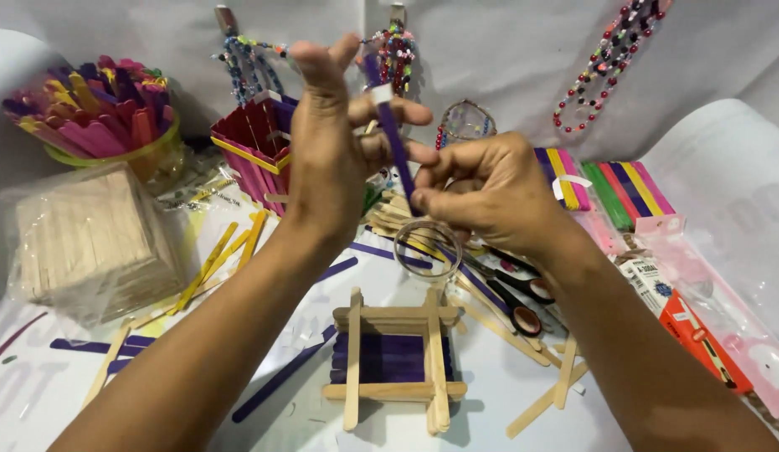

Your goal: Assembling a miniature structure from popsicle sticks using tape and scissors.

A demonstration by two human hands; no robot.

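You've got a purple craft stick (393,134) pinched upright between both hands: left hand (326,142) gripping its top at 12 o'clock, right hand (490,188) closed on its bottom. The stick frame (395,358) at 6 o'clock looks half-built: purple floor, few natural rails.

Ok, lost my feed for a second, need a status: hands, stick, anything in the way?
Left hand and right hand both grip the purple stick, upright. Frame on table below, untouched. Nothing in the way.
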